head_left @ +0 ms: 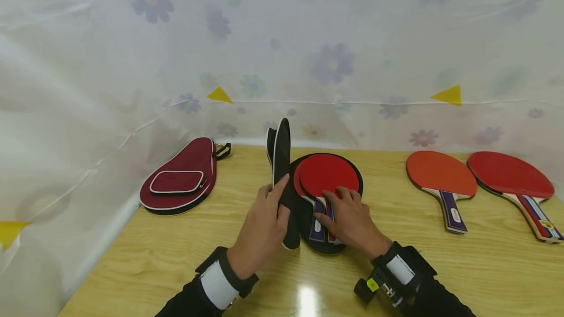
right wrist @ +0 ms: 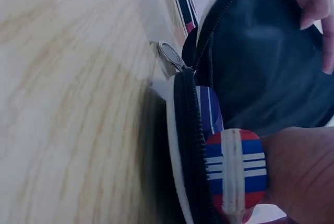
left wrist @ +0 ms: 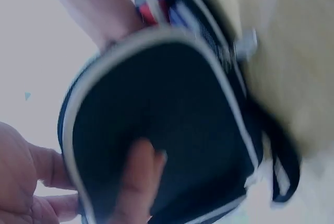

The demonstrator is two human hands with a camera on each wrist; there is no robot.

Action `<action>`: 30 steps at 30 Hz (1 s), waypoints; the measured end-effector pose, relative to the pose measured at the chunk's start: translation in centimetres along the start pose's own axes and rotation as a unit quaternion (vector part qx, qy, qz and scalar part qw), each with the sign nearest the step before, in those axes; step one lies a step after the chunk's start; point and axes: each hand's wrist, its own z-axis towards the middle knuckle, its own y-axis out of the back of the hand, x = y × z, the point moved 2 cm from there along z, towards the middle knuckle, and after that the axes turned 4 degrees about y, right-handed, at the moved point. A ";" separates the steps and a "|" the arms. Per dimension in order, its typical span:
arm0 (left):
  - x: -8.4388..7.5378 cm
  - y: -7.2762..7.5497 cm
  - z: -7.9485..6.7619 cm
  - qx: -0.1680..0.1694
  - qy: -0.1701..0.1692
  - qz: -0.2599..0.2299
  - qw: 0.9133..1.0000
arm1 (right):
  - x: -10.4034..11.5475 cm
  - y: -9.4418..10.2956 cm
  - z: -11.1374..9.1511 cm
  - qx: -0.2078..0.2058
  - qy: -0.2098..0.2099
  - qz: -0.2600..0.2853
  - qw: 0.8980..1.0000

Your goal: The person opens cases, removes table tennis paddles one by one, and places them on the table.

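Note:
A black paddle case [head_left: 304, 216] with white piping lies unzipped on the table, its flap [head_left: 282, 153] standing nearly upright. My left hand [head_left: 263, 219] grips the edge of that flap, thumb on the black inner side in the left wrist view. Two table tennis paddles lie overlapping in the case: the upper red paddle [head_left: 329, 172] and one beneath, with a purple handle [head_left: 315, 226]. My right hand [head_left: 352, 219] holds the upper paddle where blade meets handle, fingertips on the red rubber. The striped handle end [right wrist: 236, 169] sits beside the zipper in the right wrist view.
A closed maroon paddle case [head_left: 180, 160] with a small pocket lies at the left. Two more paddles, an orange-red one [head_left: 440, 175] and a red one [head_left: 511, 172], lie at the right. Behind the table hangs a flowered plastic sheet [head_left: 282, 38].

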 end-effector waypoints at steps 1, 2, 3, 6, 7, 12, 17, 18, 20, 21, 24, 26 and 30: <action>0.1 0.3 0.2 -0.011 0.002 0.014 1.000 | 0.0 0.0 0.0 0.003 -0.001 0.000 1.000; 0.3 0.6 0.3 -0.023 0.003 0.026 0.999 | 0.1 0.1 0.0 0.005 -0.002 0.000 1.000; 0.5 0.9 0.5 -0.035 0.002 0.038 0.999 | 0.1 0.2 0.0 0.006 -0.003 0.001 1.000; 1.1 1.7 0.8 -0.054 0.001 0.077 0.996 | 0.2 0.4 -0.1 0.005 0.000 0.000 1.000; 1.3 1.9 0.9 -0.056 0.005 0.088 0.995 | 0.3 0.4 -0.1 0.004 0.001 -0.001 1.000; 2.9 2.4 1.2 -0.036 0.052 0.121 0.991 | 0.3 0.5 -0.1 0.006 0.002 -0.002 1.000; 4.2 2.6 1.4 -0.004 0.095 0.142 0.985 | 0.3 0.4 -0.1 0.012 -0.005 -0.006 1.000; 4.4 2.7 1.4 0.001 0.099 0.144 0.985 | 0.3 0.4 -0.1 0.013 -0.007 -0.007 1.000; 4.8 2.7 1.5 0.009 0.108 0.147 0.983 | 0.4 0.4 -0.1 0.013 -0.011 -0.008 1.000; 5.0 2.7 1.5 0.014 0.113 0.149 0.982 | 0.4 0.4 0.0 0.013 -0.013 -0.009 1.000; 5.5 2.8 1.6 0.027 0.125 0.153 0.980 | 0.5 0.4 -0.1 0.014 -0.017 -0.011 1.000; 5.9 2.8 1.7 0.036 0.134 0.156 0.978 | 0.6 0.4 -0.1 0.015 -0.019 -0.016 1.000; 6.7 2.6 1.8 0.061 0.156 0.154 0.974 | 0.9 0.4 -0.3 0.016 -0.023 -0.029 0.999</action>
